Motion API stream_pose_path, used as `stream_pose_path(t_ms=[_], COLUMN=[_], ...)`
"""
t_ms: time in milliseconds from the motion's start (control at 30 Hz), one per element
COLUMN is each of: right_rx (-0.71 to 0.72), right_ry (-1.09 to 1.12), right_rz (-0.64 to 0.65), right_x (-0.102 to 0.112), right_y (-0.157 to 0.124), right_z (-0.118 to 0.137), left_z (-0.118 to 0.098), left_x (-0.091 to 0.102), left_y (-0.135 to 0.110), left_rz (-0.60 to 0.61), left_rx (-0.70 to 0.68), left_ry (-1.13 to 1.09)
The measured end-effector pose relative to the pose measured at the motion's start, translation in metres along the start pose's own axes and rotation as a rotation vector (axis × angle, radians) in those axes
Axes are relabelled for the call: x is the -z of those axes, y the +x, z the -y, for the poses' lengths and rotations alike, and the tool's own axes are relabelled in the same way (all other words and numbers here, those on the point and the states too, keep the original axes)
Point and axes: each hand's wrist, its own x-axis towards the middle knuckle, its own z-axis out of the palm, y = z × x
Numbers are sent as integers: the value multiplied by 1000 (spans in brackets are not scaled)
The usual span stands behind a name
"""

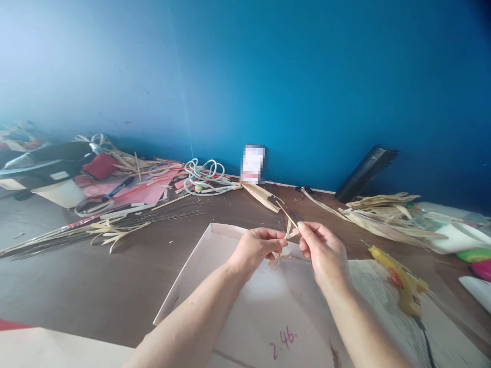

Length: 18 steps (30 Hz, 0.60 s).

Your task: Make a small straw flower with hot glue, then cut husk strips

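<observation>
Both hands pinch a dried leaf strip [288, 228] over the white box lid [215, 255] mid-desk: left hand [255, 249] & right hand [324, 250], fingers closed on it; looks mid-fold, needs steady tension next.

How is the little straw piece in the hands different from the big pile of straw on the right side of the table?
The straw piece is small and thin; the straw pile is wide, with many long strips. The piece is held up between the left hand and right hand, above a white box lid; the pile lies flat on the brown table, untouched. Both are the same pale tan.
</observation>
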Motion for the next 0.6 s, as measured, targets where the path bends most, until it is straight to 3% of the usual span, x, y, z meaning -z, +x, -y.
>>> stream_pose_path(t_ms=[600], right_rx=[11], right_ry=[-23], right_rz=[11], right_x=[-1], right_y=[-3], right_z=[2], left_z=[0], left_x=[2], left_y=[0], left_rz=[7], left_rx=[4], left_ry=[-23])
